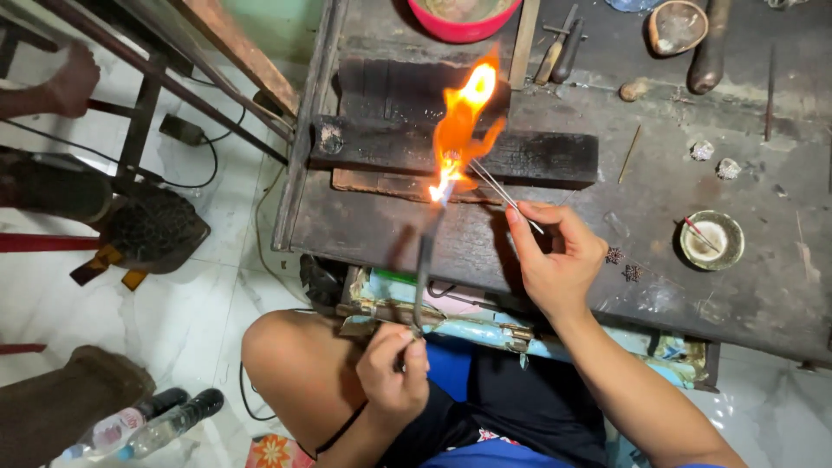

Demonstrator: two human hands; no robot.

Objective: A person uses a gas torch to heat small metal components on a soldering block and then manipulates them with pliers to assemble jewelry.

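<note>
left hand [394, 368] grips thin metal torch [425, 260], orange flame ahead | right hand [555, 256] pinches slim tweezers [507, 195] over charred wooden block [537, 156]

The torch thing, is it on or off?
On. An orange flame burns at the tip of the torch held in the left hand, over the charred wooden block.

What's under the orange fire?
Under the orange flame lies a charred black wooden block on the dark workbench. The left hand holds the thin metal torch pipe feeding it; the right hand holds tweezers. The glare hides whatever their tips hold.
</note>
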